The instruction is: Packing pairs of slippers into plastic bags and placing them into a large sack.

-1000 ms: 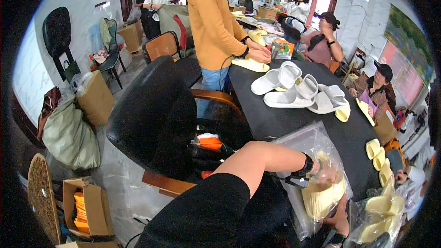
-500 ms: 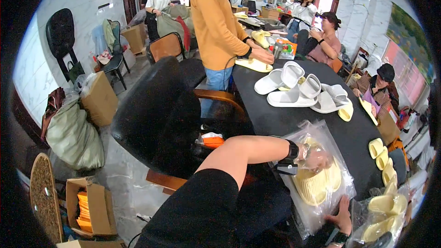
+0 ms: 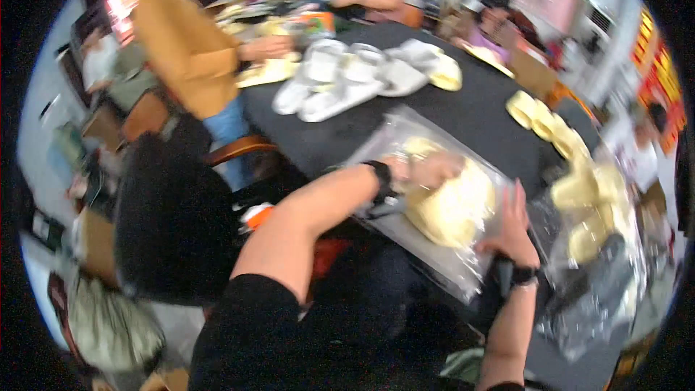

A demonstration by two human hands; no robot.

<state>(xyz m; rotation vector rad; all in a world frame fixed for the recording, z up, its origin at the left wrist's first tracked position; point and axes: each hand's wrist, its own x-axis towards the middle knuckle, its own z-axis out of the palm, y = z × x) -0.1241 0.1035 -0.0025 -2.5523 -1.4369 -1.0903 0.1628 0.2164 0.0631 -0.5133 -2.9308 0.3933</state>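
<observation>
A pair of pale yellow slippers (image 3: pixel 452 206) lies inside a clear plastic bag (image 3: pixel 387 137) on the black table. Into the bag's left side reaches my left hand (image 3: pixel 434 170), its blurred fingers curled over the slippers. My right hand (image 3: pixel 515 228) is open beside the bag's lower right edge, fingers spread and thumb toward the slippers. A black band circles each wrist. More yellow slippers in clear plastic (image 3: pixel 590 235) sit just right of my right hand.
Grey slippers (image 3: pixel 340 83) stand across the black table (image 3: pixel 499 137), with a row of yellow slippers (image 3: pixel 546 123) along its right edge. A person in an orange top (image 3: pixel 184 43) works at the left. A black chair (image 3: pixel 170 224) stands near my left arm. Other people sit around the far side.
The view has swung to the right and blurred. My right hand has come up along the bag's edge with its fingers spread. My left hand stays in the bag.
</observation>
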